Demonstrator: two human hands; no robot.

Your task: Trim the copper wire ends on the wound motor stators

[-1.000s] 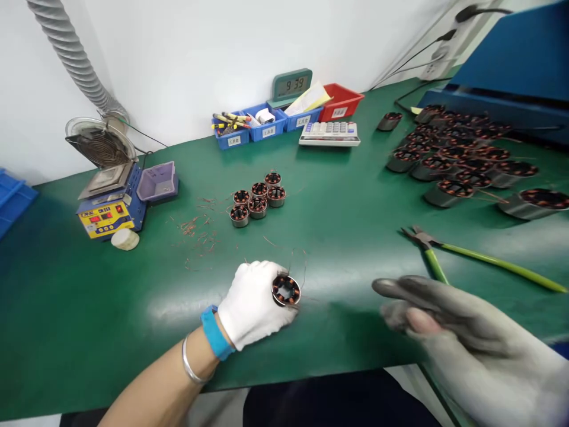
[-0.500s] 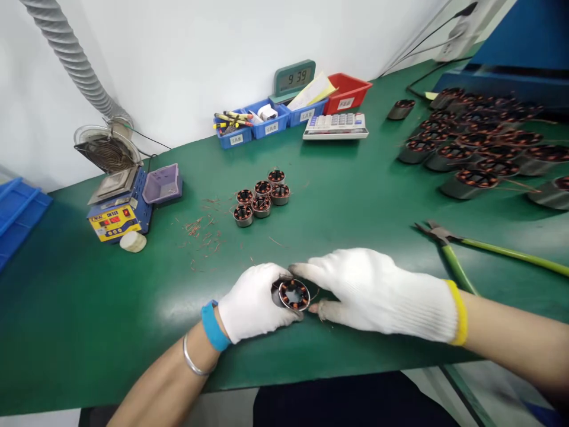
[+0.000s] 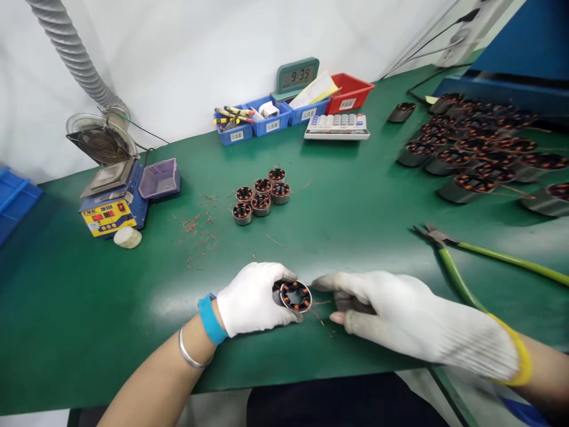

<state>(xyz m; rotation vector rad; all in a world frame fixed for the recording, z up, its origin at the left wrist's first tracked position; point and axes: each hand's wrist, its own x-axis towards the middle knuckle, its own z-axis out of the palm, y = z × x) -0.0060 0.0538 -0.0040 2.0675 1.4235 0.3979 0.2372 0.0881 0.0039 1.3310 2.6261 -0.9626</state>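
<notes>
My left hand (image 3: 258, 301), in a white glove, is wrapped around a motor stator (image 3: 296, 296), a metal ring with copper windings and a black core, its open face tilted toward me. Thin copper wire ends (image 3: 318, 316) stick out from its right side. Just right of the stator is my right hand (image 3: 382, 311), gloved in white with a yellow cuff. Its forefinger and thumb are apart, and I see nothing held between them; the bare thumb tip is close to the wires. Green-handled cutting pliers (image 3: 438, 237) lie open beyond the right hand.
Several stators (image 3: 261, 203) stand grouped mid-table near copper wire scraps (image 3: 198, 228). More stators (image 3: 466, 181) crowd the right. At left are a blue-yellow solder pot unit (image 3: 111, 216) and a purple tray (image 3: 160, 178). Behind are a calculator (image 3: 338, 126), blue bins (image 3: 272, 123) and a red bin (image 3: 349, 95).
My right hand has drawn back to the right, away from the stator, and the wire ends now show plainly. My left hand keeps its hold in nearly the same place.
</notes>
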